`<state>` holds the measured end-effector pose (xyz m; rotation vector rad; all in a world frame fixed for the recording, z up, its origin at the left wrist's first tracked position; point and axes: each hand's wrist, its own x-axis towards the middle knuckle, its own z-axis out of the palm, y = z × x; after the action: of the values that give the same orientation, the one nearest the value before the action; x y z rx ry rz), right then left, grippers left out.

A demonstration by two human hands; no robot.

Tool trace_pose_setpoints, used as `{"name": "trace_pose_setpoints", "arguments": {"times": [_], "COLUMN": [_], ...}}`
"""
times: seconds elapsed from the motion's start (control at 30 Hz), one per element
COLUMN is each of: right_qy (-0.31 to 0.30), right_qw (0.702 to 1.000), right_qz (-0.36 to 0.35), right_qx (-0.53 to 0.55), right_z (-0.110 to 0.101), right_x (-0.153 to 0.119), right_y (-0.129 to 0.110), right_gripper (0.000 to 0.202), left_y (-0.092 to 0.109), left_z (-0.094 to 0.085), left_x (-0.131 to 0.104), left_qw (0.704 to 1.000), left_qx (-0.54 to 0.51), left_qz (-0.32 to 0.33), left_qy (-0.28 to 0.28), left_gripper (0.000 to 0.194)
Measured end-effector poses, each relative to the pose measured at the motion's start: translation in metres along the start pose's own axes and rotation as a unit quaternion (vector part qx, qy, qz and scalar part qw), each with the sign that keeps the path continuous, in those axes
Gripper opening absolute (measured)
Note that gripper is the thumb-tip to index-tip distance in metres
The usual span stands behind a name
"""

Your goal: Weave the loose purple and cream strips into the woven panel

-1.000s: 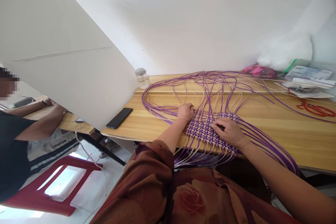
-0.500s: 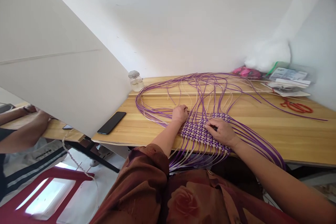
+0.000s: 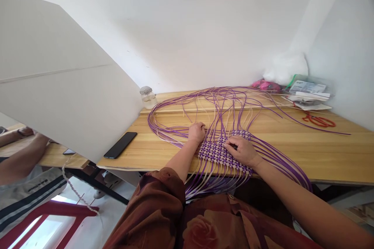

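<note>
A checkered woven piece (image 3: 214, 152) of purple and cream cords lies at the table's front edge, its lower strands hanging over. My left hand (image 3: 197, 132) rests at its upper left edge, fingers curled closed among the strands; what they grip is hidden. My right hand (image 3: 242, 150) lies on the right part of the weave, thumb and fingers drawn together in a pinch. Something small and dark shows at those fingers, too little to name. Long loose cords (image 3: 156, 114) sweep from the weave across the table's back and left, and more purple strands (image 3: 288, 158) curve down at right.
On the wooden table (image 3: 292, 144) are a black phone (image 3: 120, 145), a lidded clear jar (image 3: 149, 98), red-handled scissors (image 3: 320, 120), a pink bundle (image 3: 266, 85) and stacked packets (image 3: 309, 91). A white partition (image 3: 58, 54) stands at left; beyond it show another person's arms (image 3: 25, 157).
The camera view has shifted slightly, so the scene sits a little lower and further left. Both hands stay at nearly the same places on the weave.
</note>
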<state>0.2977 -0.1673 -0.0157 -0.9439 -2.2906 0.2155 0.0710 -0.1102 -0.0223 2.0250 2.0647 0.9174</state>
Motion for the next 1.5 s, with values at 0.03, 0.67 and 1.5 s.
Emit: {"name": "trace_pose_setpoints", "arguments": {"times": [0.03,0.67,1.5], "right_qy": [0.001,0.010,0.038], "right_qw": [1.000,1.000,0.992], "right_qz": [0.000,0.003,0.061], "right_qx": [0.000,0.001,0.108], "right_z": [0.000,0.000,-0.002], "right_x": [0.000,-0.001,0.001], "right_y": [0.000,0.000,-0.002], "right_gripper": [0.024,0.023,0.024], "left_y": [0.001,-0.026,-0.061], "left_z": [-0.002,0.000,-0.047], "left_x": [0.000,0.013,-0.007], "left_qw": [1.000,0.988,0.982], "left_qx": [-0.003,-0.012,0.166], "left_qz": [-0.008,-0.154,-0.090], "left_qy": [0.013,0.027,0.016], "left_gripper": [0.023,0.036,0.029]}}
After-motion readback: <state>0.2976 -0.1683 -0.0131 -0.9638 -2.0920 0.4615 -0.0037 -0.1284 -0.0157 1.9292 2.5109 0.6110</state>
